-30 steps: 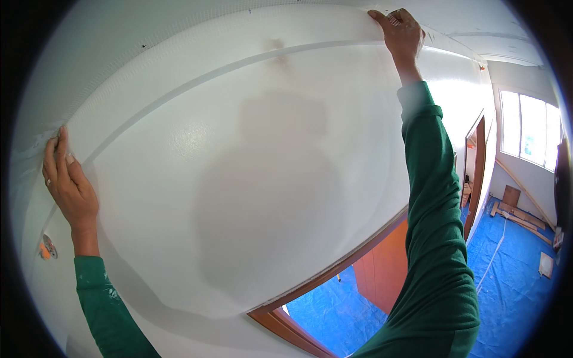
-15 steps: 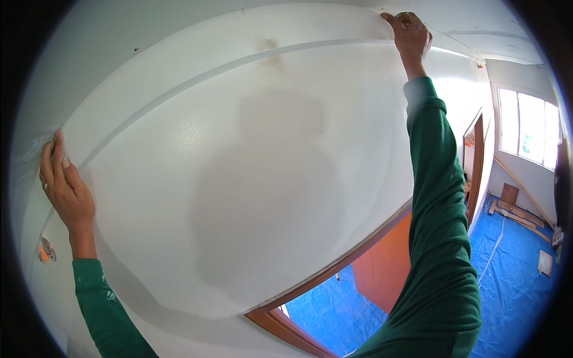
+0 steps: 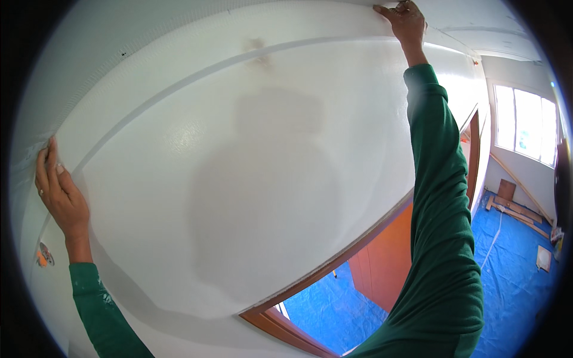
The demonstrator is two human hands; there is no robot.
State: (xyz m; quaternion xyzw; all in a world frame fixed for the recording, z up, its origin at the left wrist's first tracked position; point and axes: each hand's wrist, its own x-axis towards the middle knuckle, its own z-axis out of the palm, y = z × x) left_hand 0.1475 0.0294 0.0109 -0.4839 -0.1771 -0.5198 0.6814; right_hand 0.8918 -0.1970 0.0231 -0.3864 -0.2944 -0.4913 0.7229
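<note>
From here, I can't tell what, if anything, the right hand (image 3: 409, 25) pinches; its fingers curl, knuckles meeting the picture's upper edge. The left hand (image 3: 63, 197) holds nothing visible, fingers extended into the corner, palm hidden. Between them a pale, finely ribbed strip (image 3: 160, 31), hard to trace, curves atop the glossy white wall (image 3: 137, 197).

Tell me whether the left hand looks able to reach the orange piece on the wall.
Probably yes: the orange piece shows just below the left hand, and nothing visible stands between them, though depth is hard to judge.
</note>
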